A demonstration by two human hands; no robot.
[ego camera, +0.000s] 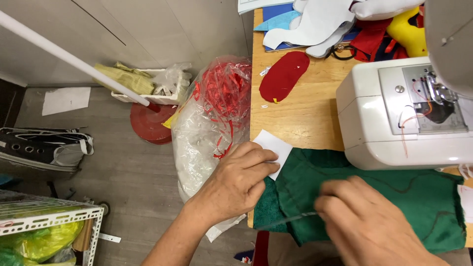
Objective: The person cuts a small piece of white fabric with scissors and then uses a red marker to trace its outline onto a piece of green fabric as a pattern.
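— Right hand (367,219) sits lowest in view; what's it doing?
— Fingers curled shut on a thin metal tool (288,220), its tip reaching left over the green cloth (389,197) — blurred, so I can't tell the kind.
— And the left hand (236,182)?
— Pressed flat on the cloth's left edge, fingers pinching a white paper piece (274,148) against it.
— Where's the cloth lying?
— On the wooden table (300,113), its front edge, just below the white sewing machine (404,113).
— Anything else near?
— A red oval piece (284,75) farther up the table — and a clear bag of red scraps (212,118) beside the table on the floor.
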